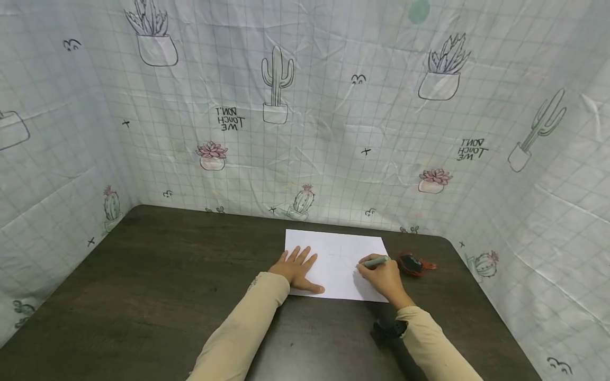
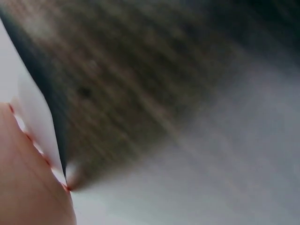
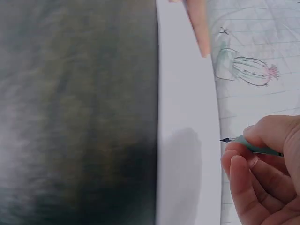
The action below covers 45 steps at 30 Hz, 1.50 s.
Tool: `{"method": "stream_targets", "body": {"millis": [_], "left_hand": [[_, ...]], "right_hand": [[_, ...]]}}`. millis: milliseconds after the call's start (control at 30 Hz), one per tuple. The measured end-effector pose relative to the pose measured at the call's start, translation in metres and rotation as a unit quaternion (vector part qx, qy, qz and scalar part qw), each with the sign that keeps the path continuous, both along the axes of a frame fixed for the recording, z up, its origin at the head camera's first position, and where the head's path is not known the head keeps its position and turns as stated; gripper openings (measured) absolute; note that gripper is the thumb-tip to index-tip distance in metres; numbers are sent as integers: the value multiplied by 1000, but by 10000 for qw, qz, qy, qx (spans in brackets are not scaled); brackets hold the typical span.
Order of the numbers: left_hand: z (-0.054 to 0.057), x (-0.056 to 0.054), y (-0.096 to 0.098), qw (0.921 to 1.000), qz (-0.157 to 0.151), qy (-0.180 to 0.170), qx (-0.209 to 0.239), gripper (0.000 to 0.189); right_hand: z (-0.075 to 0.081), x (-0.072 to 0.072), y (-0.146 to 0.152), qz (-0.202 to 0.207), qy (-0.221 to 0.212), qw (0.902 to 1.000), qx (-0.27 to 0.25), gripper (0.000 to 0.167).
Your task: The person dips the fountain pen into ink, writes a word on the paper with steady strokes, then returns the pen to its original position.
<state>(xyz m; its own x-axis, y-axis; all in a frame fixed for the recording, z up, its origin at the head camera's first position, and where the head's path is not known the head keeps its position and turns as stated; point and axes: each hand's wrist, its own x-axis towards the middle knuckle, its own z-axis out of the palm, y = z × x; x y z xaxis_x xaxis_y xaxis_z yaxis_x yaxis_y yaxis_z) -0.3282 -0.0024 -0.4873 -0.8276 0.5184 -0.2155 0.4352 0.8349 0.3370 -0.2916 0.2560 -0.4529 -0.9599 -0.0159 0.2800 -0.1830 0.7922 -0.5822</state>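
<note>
A white sheet of paper (image 1: 329, 280) lies on the dark wooden table, with faint thin lines drawn near its middle and right. My left hand (image 1: 296, 271) rests spread on the sheet's left part, fingers straight and thumb out to the side. In my right hand (image 1: 387, 278) a greenish pen (image 1: 375, 261) is pinched between thumb and fingers, its tip at the right part of the paper. The right wrist view shows the pen (image 3: 260, 149) with a dark pointed tip, gripped by the right hand (image 3: 262, 173). Only part of the left hand (image 2: 33, 178) shows in the left wrist view.
Just right of the paper lies a small black and orange-red object (image 1: 413, 264), its kind unclear. The dark table (image 1: 157, 286) stretches to both sides. Behind it and at the sides hangs a white cloth (image 1: 324, 132) printed with cacti and a grid.
</note>
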Motion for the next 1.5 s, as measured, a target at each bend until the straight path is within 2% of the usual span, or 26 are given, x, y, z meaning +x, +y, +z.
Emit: {"method": "stream_targets", "body": {"millis": [200, 267, 367, 533, 700, 767, 900, 1000, 1167, 1333, 1433, 1500], "left_hand": [[26, 20, 0, 9998, -25, -194, -32, 98], [31, 24, 0, 9998, 6, -190, 49, 97], [26, 21, 0, 9999, -9, -161, -11, 99], [4, 6, 0, 10000, -19, -19, -8, 103], [-4, 2, 0, 9999, 36, -1, 166, 105], [-6, 1, 0, 9999, 31, 7, 104, 106], [-3, 3, 0, 10000, 5, 8, 97, 106], [2, 6, -1, 9999, -14, 31, 142, 106], [-3, 3, -2, 9999, -44, 97, 123, 106], [-3, 2, -2, 9999, -42, 52, 106, 106], [-3, 1, -1, 9999, -63, 90, 54, 106], [-3, 0, -1, 9999, -68, 92, 67, 106]], "right_hand": [[12, -3, 7, -44, -8, 9996, -289, 11], [17, -4, 12, -42, 58, 9994, -341, 12], [23, -3, 22, -69, 156, 9988, -460, 14], [31, 2, 41, -246, 231, 9976, -609, 17], [34, 8, 63, -630, 276, 9966, -450, 19], [34, 11, 73, -742, 295, 9959, -428, 20], [32, 17, 92, -841, 387, 9948, -435, 21], [28, 21, 105, -762, 514, 9940, -595, 19], [22, 26, 121, -594, 681, 9920, -886, 17], [15, 31, 133, -669, 938, 9926, -385, 17], [13, 32, 140, -784, 1240, 9890, 174, 22], [12, 32, 144, -911, 1162, 9887, 250, 31]]}}
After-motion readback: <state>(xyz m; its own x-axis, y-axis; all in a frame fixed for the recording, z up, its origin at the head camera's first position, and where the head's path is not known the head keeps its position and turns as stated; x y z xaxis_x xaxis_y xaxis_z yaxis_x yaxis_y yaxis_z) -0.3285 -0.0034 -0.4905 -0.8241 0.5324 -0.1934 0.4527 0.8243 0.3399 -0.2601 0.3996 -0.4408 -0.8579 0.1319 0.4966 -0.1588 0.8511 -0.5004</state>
